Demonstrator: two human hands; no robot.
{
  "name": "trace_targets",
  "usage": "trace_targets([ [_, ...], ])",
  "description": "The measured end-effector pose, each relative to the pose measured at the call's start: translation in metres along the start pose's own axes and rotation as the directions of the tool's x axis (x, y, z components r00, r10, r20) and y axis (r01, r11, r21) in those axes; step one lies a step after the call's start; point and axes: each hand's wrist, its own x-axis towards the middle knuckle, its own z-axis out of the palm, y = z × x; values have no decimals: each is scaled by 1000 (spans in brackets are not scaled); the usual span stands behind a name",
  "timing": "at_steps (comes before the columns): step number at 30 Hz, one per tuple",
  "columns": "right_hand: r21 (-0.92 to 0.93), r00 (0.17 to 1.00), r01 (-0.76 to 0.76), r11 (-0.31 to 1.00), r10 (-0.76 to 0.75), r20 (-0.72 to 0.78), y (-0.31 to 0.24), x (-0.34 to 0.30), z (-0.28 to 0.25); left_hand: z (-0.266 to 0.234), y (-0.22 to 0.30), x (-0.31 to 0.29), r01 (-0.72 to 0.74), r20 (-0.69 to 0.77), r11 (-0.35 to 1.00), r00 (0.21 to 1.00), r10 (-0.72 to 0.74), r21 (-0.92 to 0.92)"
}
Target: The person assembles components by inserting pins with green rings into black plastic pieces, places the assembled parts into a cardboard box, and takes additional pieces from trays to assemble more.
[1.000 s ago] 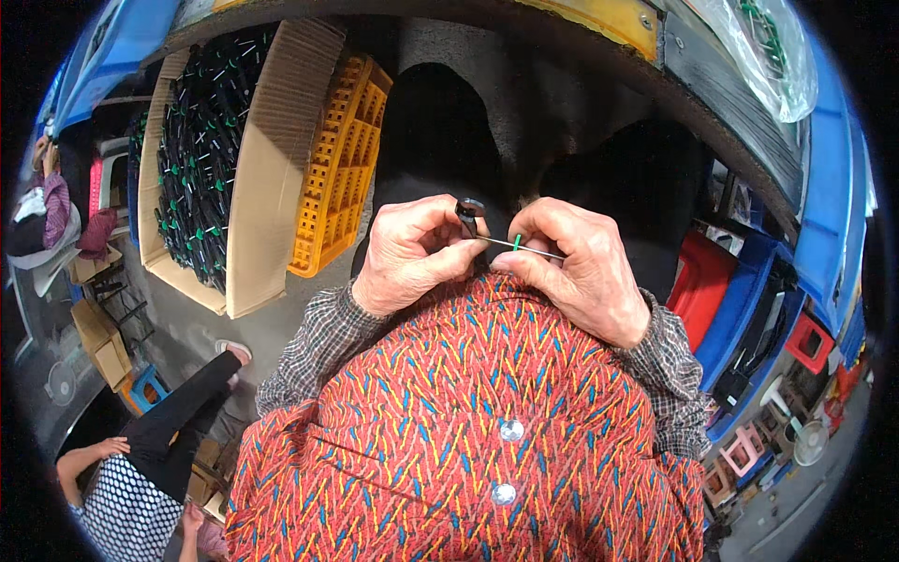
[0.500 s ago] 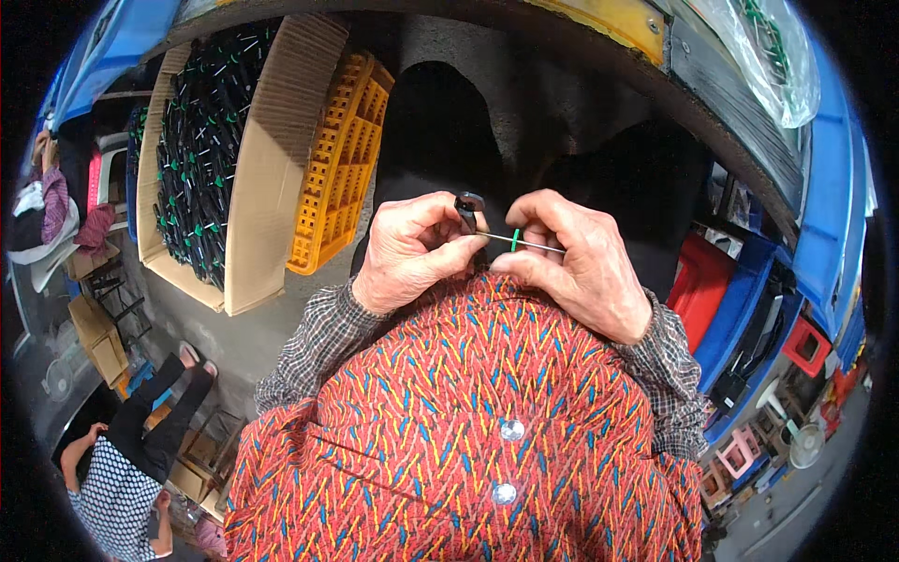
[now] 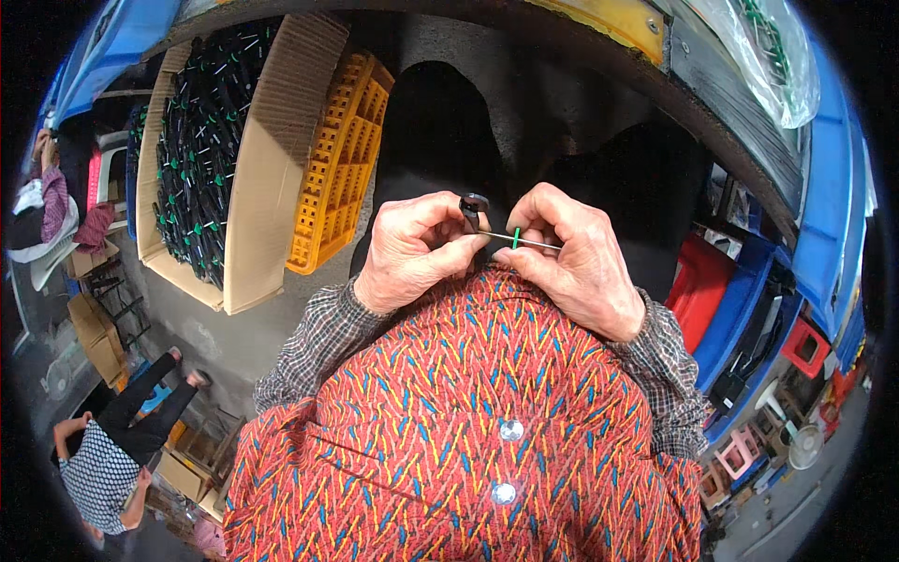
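Note:
My left hand (image 3: 417,251) is closed round a small black part (image 3: 474,203) whose rounded end sticks out above the fingers. From its fingertips a thin metal rod (image 3: 537,244) runs right into my right hand (image 3: 579,255). A small green piece (image 3: 516,238) sits across the rod, between thumb and fingers of my right hand, which pinches there. Both hands are close together in front of my patterned red apron. What the left fingers cover of the black part is hidden.
At the left stands a cardboard box (image 3: 257,178) full of black parts with green bits (image 3: 201,159). An orange plastic crate (image 3: 342,169) leans beside it. A table edge (image 3: 730,122) with a clear plastic bag (image 3: 763,56) lies far right. A person (image 3: 112,459) walks at lower left.
Both hands stay nearly in place; the right fingers shift slightly left and up along the rod. The person at lower left has taken a step.

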Motion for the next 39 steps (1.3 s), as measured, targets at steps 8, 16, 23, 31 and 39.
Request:
trace_targets([
  [8, -12, 995, -87, 996, 87, 52, -2, -1, -6, 0, -2, 0, 13, -11, 999, 1000, -14, -34],
  [16, -20, 1000, -5, 1000, 5, 8, 0, -2, -2, 0, -4, 0, -16, -4, 1000, 1000, 16, 6],
  [23, 99, 998, -60, 993, 58, 25, 1, -1, -5, 4, 1, 2, -91, -43, 995, 995, 90, -29],
  [31, 282, 994, -96, 955, 106, -22, 12, -9, -8, 11, 8, 9, -134, -34, 990, 991, 133, -43],
  [39, 470, 978, -194, 861, 205, 28, 26, -18, -11, 23, 16, 13, -200, -65, 977, 977, 205, 77],
])
